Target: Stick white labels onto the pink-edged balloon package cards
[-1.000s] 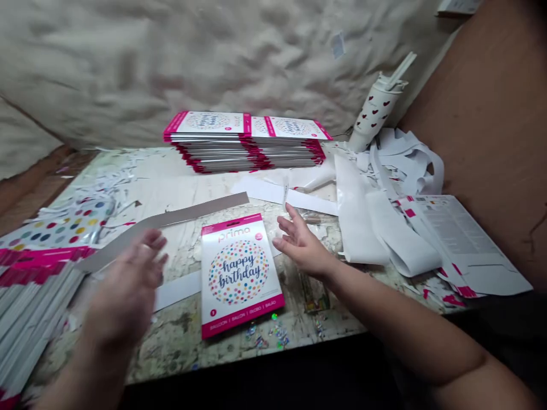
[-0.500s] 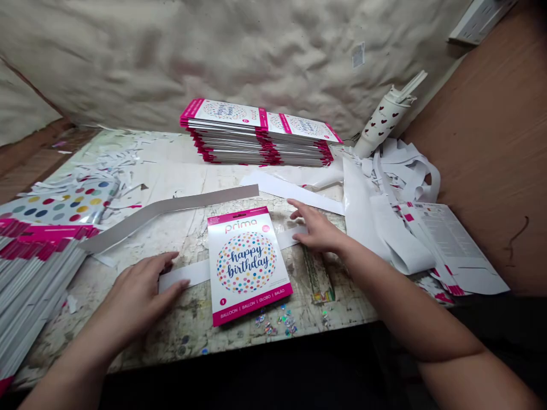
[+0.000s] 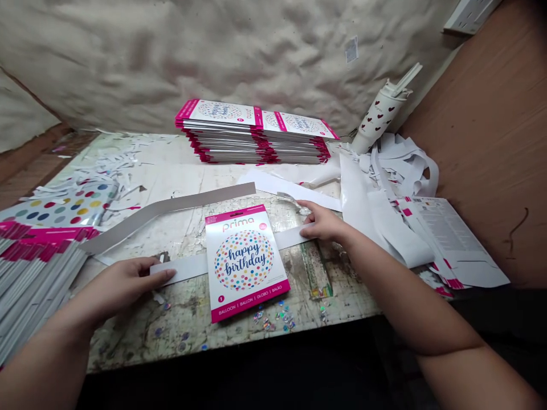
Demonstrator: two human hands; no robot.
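Observation:
A balloon packet (image 3: pixel 243 259) with pink bands and "happy birthday" print lies face up on the worn table. Beneath it runs a white paper strip (image 3: pixel 188 270), sticking out on both sides. My left hand (image 3: pixel 132 280) pinches the strip's left end between thumb and fingers. At the other end, my right hand (image 3: pixel 322 222) has its thumb on the strip and its fingers closed around it. A small crumpled piece of clear film or tape (image 3: pixel 290 200) lies by the right fingertips. The packet covers the strip's middle.
A pile of balloon packets (image 3: pixel 256 142) stands at the back; more packets (image 3: pixel 38 285) fan out at left. One long grey strip (image 3: pixel 183 203) lies behind the packet. To the right are paper scraps (image 3: pixel 401 228), a flattened box (image 3: pixel 461 239) and a heart-patterned tumbler (image 3: pixel 378 117).
My left hand has moved slightly left and closed on the strip's end. The right fingers have drawn in onto the strip's other end. The packet stays in place on the table.

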